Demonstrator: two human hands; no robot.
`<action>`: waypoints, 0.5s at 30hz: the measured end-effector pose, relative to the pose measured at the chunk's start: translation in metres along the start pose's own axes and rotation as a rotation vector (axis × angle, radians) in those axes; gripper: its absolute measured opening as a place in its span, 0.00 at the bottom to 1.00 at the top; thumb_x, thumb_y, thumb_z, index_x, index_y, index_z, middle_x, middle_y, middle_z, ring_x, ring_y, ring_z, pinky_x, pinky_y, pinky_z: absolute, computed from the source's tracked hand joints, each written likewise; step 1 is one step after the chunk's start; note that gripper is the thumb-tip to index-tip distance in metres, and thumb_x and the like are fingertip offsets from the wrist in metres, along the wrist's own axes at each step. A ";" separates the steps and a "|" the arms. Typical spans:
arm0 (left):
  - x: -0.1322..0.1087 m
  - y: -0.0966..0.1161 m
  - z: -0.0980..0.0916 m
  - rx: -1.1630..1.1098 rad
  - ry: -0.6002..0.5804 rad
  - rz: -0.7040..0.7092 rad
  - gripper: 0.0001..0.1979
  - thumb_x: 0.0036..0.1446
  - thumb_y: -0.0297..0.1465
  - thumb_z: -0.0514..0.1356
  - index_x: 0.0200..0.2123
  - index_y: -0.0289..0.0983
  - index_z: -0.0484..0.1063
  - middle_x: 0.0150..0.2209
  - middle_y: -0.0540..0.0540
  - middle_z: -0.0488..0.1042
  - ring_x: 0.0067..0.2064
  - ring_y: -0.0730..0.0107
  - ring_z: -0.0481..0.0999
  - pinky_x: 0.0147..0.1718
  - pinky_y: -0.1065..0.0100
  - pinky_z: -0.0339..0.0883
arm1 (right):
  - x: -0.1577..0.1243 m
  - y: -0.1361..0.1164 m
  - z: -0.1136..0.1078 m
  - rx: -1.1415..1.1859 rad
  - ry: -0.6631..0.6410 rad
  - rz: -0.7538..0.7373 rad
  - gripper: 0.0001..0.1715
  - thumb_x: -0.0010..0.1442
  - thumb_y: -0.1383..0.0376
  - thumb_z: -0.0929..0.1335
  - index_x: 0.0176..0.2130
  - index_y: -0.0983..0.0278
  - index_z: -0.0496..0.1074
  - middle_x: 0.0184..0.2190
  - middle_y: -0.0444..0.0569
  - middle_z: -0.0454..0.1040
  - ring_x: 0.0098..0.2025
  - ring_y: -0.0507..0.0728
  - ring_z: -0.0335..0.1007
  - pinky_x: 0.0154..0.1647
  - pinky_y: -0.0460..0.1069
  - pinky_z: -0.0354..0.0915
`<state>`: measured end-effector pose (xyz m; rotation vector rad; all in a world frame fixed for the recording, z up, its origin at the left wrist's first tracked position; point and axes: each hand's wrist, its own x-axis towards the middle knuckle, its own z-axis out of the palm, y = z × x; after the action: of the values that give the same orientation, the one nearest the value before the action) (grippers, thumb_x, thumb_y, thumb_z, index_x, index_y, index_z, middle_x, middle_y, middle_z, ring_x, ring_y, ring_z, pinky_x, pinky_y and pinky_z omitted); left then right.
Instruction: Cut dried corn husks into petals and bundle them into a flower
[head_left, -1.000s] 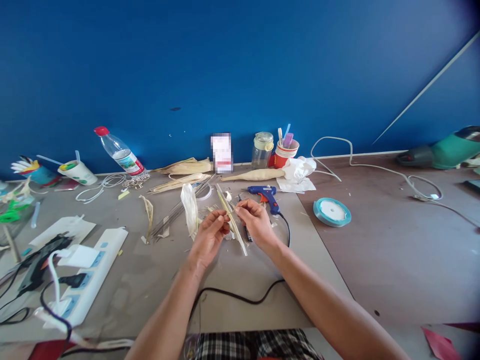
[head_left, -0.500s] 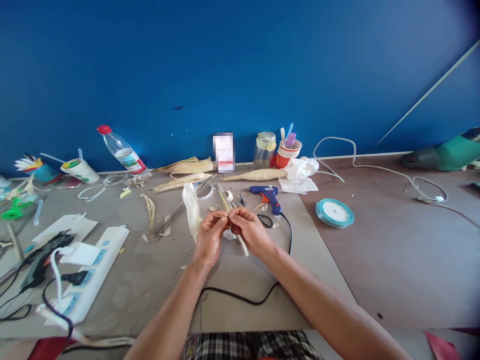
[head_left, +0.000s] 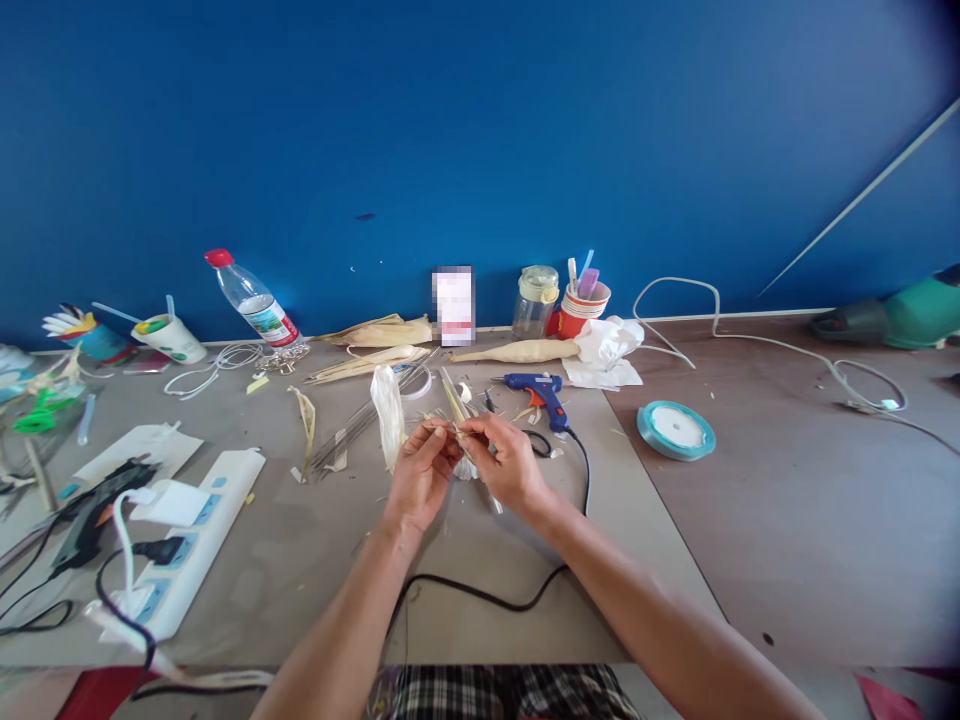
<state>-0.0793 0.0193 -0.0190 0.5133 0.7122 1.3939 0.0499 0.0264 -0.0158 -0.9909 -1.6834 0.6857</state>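
Note:
My left hand (head_left: 421, 470) and my right hand (head_left: 504, 458) meet over the middle of the table, fingertips pinched close together. Between them is something thin and small, mostly covered by the fingers; its kind does not show. Behind and beneath the hands lie pale dried husk strips (head_left: 454, 392) and a clear stick end (head_left: 496, 506). Left of my left hand stands a whitish husk piece (head_left: 387, 415), with a bundle of thin wires (head_left: 352, 432) beside it. A blue glue gun (head_left: 536, 388) rests just beyond my right hand.
A power strip (head_left: 217, 525) and a black glue gun (head_left: 101, 515) lie at left. Along the blue wall stand a water bottle (head_left: 259, 310), a glass jar (head_left: 534, 305) and a red paper cup (head_left: 581, 312). A teal ribbon roll (head_left: 676, 430) lies right; a black cord (head_left: 487, 600) crosses in front.
The view has shifted slightly, so the table's things sit a little further right. My hands stay together, with the fingers slightly repositioned around the small piece.

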 end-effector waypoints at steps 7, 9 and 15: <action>0.000 0.000 -0.001 -0.038 -0.001 -0.030 0.07 0.46 0.27 0.66 0.29 0.36 0.72 0.27 0.52 0.72 0.25 0.81 0.67 0.30 0.73 0.64 | 0.002 0.002 -0.005 -0.101 0.006 -0.110 0.09 0.57 0.70 0.64 0.39 0.63 0.71 0.32 0.49 0.73 0.33 0.53 0.70 0.36 0.47 0.67; 0.001 0.000 -0.002 -0.060 -0.012 -0.051 0.06 0.46 0.26 0.66 0.30 0.36 0.72 0.26 0.52 0.72 0.25 0.81 0.68 0.31 0.73 0.65 | 0.002 0.003 -0.006 -0.118 -0.022 -0.154 0.11 0.58 0.70 0.63 0.42 0.64 0.69 0.33 0.50 0.73 0.34 0.53 0.70 0.37 0.47 0.67; 0.001 0.000 -0.003 -0.089 -0.031 -0.090 0.06 0.46 0.26 0.66 0.29 0.35 0.72 0.25 0.52 0.72 0.25 0.81 0.68 0.30 0.74 0.65 | 0.002 0.005 -0.006 -0.151 -0.023 -0.211 0.08 0.61 0.69 0.62 0.35 0.63 0.70 0.29 0.48 0.73 0.32 0.52 0.69 0.35 0.46 0.66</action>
<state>-0.0813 0.0201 -0.0218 0.4273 0.6379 1.3245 0.0562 0.0305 -0.0168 -0.8948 -1.8499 0.4378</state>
